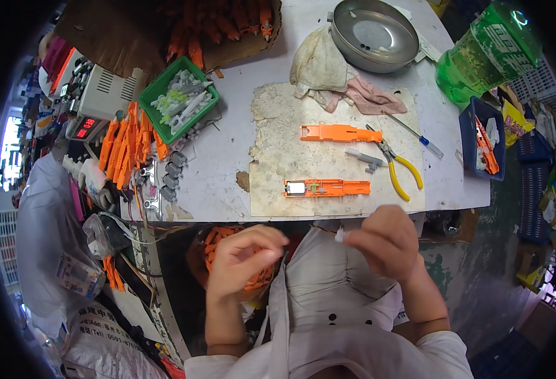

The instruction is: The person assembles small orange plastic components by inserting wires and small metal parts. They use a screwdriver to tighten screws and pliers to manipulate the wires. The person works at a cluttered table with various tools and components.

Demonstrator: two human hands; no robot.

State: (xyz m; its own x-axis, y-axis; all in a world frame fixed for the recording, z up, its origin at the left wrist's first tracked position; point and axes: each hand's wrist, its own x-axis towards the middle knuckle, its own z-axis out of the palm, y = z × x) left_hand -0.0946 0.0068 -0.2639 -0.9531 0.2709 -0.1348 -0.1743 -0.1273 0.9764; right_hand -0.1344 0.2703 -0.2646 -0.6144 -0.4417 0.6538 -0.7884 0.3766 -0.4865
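Over my lap, just off the table's near edge, my left hand (243, 258) is curled with thumb and fingers drawn together; whatever may be in them is hidden. My right hand (388, 241) pinches a small white plastic piece (340, 235) between thumb and fingertips. Ahead of both hands, on a worn board (271, 158), lies an orange housing half (344, 187) with small parts and a white-silver block inside. Behind it rests another orange housing half (335, 132). Beside that are a grey stick-like part (365, 158) and yellow-handled pliers (398, 167).
A screwdriver (420, 138), rag (322, 66) and metal bowl (376, 35) lie farther back. On the right stand a green bottle (480, 57) and blue bin (477, 161). At left are a green basket (180, 129) of white parts, orange housings (126, 148) and a cardboard box (110, 41).
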